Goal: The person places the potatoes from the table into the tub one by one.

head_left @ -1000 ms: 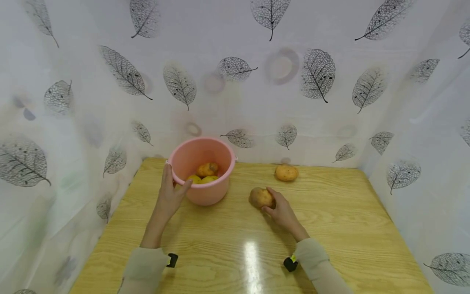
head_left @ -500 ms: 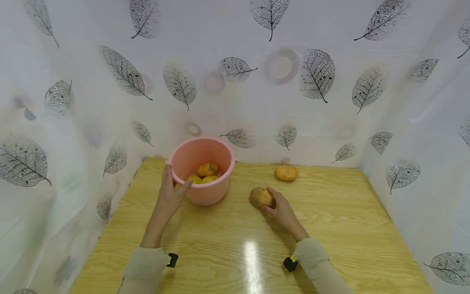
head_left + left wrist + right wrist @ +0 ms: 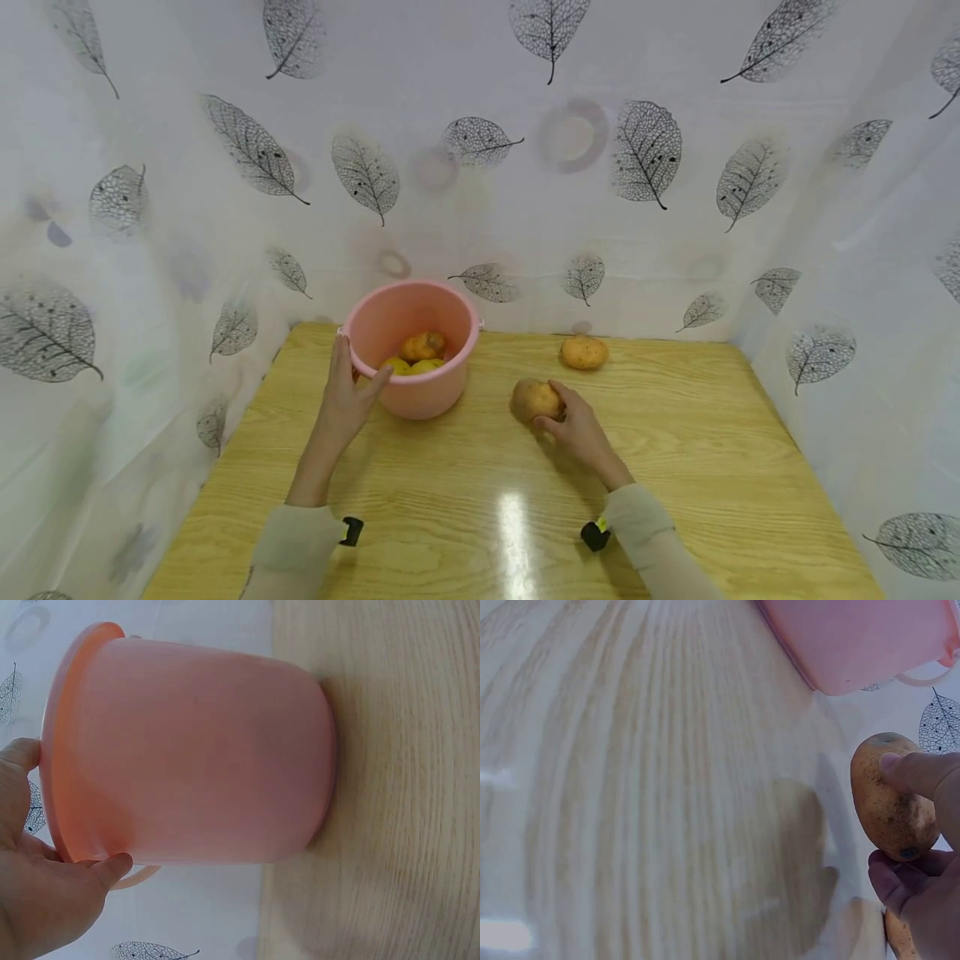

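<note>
My left hand (image 3: 347,408) grips the near left rim of a pink bucket (image 3: 427,396), with the thumb at the rim's front. In the left wrist view the bucket (image 3: 202,750) stands on the table. Inside it lie a brown potato (image 3: 422,345) and two smooth yellow rounded things (image 3: 427,365), partly hidden by the rim. To the right of the bucket my right hand (image 3: 581,429) holds a potato (image 3: 534,400) between thumb and fingers. The right wrist view shows dark specks on this potato (image 3: 892,799), the thumb lying across its side.
Another potato (image 3: 584,352) lies near the table's back edge, behind my right hand. The wooden table (image 3: 442,500) is bordered at the back and sides by a pale leaf-patterned curtain (image 3: 480,208). A bail handle (image 3: 139,877) hangs on the bucket.
My right hand and the potato in it have risen very slightly in the head view. The left hand and the bucket have stayed in place.
</note>
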Tool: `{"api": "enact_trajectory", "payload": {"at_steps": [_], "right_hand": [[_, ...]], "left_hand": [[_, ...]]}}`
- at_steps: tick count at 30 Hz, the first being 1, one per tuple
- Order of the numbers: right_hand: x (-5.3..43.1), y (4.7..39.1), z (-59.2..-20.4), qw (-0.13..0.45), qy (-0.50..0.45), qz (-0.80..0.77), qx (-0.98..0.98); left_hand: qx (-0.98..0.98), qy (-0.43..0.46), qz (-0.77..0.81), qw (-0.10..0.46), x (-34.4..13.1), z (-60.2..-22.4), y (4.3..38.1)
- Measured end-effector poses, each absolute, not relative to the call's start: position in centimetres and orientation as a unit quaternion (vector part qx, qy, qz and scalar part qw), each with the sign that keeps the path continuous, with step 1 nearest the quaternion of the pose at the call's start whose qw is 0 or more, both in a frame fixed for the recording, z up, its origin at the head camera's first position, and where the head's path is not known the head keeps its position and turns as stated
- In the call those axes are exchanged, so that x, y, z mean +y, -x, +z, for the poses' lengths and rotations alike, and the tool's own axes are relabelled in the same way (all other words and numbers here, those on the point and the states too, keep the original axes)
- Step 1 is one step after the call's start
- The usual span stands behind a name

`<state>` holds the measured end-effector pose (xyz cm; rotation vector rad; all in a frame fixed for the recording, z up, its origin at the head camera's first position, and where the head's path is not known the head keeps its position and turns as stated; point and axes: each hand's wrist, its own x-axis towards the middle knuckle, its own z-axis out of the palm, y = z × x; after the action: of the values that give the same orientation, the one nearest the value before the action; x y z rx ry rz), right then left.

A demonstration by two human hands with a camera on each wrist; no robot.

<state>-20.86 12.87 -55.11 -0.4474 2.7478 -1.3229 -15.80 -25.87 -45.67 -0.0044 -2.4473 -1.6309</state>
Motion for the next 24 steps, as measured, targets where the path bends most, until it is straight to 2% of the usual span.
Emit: {"api": "enact_trajectory", "payload": {"at_steps": [24], "right_hand": [[13.9,22.0,-49.9,-0.026,0.176,-0.422,0.889]], "left_hand": [[-0.831,-0.006,-0.547,0.099,-25.7,-45.6,15.9]]}}
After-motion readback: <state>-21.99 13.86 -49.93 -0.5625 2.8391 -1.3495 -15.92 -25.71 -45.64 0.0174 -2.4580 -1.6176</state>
